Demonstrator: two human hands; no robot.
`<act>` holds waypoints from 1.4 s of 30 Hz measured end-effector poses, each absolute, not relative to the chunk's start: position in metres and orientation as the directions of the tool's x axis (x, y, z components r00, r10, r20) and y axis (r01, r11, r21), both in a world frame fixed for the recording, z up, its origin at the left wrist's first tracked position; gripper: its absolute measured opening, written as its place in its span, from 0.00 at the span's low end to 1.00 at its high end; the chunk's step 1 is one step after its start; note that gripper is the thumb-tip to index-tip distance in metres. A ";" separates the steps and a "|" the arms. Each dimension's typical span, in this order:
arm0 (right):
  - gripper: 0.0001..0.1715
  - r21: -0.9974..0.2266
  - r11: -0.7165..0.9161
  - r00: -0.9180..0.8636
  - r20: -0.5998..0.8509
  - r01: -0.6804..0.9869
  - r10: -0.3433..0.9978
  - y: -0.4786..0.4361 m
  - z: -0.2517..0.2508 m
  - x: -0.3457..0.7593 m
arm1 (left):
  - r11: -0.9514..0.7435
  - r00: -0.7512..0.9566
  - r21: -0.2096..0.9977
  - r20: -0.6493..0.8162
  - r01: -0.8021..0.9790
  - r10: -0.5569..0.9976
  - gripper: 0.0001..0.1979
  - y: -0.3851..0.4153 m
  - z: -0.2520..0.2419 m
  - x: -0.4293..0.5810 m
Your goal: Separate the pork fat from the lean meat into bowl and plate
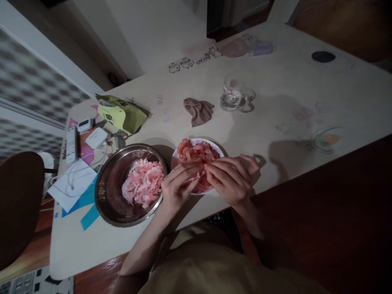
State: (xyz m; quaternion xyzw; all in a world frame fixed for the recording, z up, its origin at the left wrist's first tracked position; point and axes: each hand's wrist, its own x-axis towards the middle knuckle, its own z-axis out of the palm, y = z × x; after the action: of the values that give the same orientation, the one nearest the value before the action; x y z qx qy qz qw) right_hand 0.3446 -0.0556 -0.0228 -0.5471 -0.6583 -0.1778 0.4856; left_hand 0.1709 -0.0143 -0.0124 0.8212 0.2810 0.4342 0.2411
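Observation:
Over a white plate (221,148) heaped with strips of raw reddish meat (199,151), my two hands meet, fingertips almost touching. My left hand (180,183) comes in from the left with its fingers bent into a pinch. From the right, my right hand (231,177) pinches in the same way, its little finger lifted off. A small pink bit of raw meat seems to be between the fingertips, mostly covered by them. Left of the plate stands a wide steel bowl (107,196) holding a pile of pale pink, shredded-looking raw meat (143,183).
Beyond the plate lie a crumpled brown cloth (198,111) and a glass mug (231,98) with clear liquid. A green packet (124,114), a white remote (72,145), a white box-shaped device (97,139) with a cable, and papers (72,183) are at the left. A chair (20,204) stands beyond the table's left end.

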 end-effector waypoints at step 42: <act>0.05 -0.527 0.233 0.268 0.706 0.817 0.656 -0.043 -0.024 0.359 | -0.675 0.357 0.585 0.575 0.449 0.736 0.13 -0.019 -0.009 0.166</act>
State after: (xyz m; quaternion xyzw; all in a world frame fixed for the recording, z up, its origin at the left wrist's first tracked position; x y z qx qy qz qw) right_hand 0.3591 -0.0432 -0.0245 -0.6142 -0.5996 -0.0797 0.5068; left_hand 0.1661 -0.0191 -0.0088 0.8069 0.3673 0.4317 0.1661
